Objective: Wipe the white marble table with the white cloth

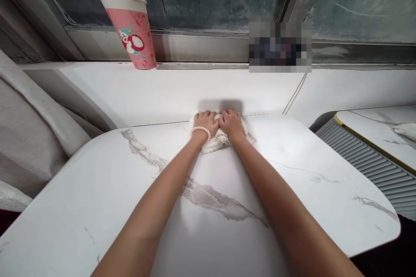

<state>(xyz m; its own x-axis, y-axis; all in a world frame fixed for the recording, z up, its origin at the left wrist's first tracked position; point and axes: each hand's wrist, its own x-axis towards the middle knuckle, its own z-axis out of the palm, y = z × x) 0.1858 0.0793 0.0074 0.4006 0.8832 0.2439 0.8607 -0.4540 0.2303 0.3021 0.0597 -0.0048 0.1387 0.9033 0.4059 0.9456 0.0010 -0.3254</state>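
Observation:
A white, crumpled cloth (217, 143) lies bunched on the marble-patterned white table (292, 181), at its far edge by the wall. My left hand (206, 123), with a pink coiled band at the wrist, grips the cloth's left part from above. Beside it, my right hand (231, 124) presses on and grips the right part. Both sets of fingers curl over the far side of the cloth, close to the wall. Part of the cloth is hidden under my palms, and its loose folds show between and in front of my hands.
A pink paper cup (134, 34) with a red straw stands on the windowsill at left. To its right, a blurred-out object (279, 47) sits there, with a thin cord (295, 94) below. Grey curtains (29, 134) hang at left. A ribbed, gold-edged cabinet (373, 151) stands at right.

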